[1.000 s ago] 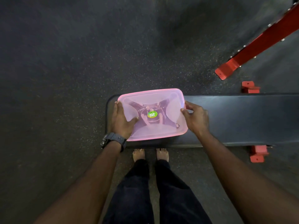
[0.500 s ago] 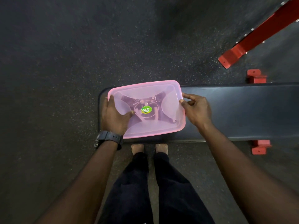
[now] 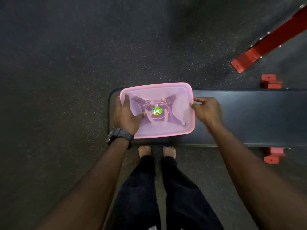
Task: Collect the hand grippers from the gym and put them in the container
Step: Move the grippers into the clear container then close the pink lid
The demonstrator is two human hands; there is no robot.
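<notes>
Both our hands are on the pink container (image 3: 166, 130), which sits at the left end of the black bench (image 3: 249, 117), its far edge reaching just over the bench's far edge. Our left hand (image 3: 127, 116) lies spread over the left edge of the translucent lid (image 3: 157, 92), palm down, fingers reaching across the rim and the thumb stretched toward the middle near the green sticker (image 3: 156, 111). Our right hand (image 3: 206, 110) is partly closed at the right edge, thumb and fingertips pinching the lid's rim near the far right corner. Through the cloudy pink plastic we can make out the hand grippers (image 3: 156, 105) lying inside, near the centre, though their exact number we cannot tell. A black watch (image 3: 119, 135) sits on our left wrist. Our bare feet (image 3: 157, 151) stand at the bench's near edge on the dark speckled floor (image 3: 66, 63).
</notes>
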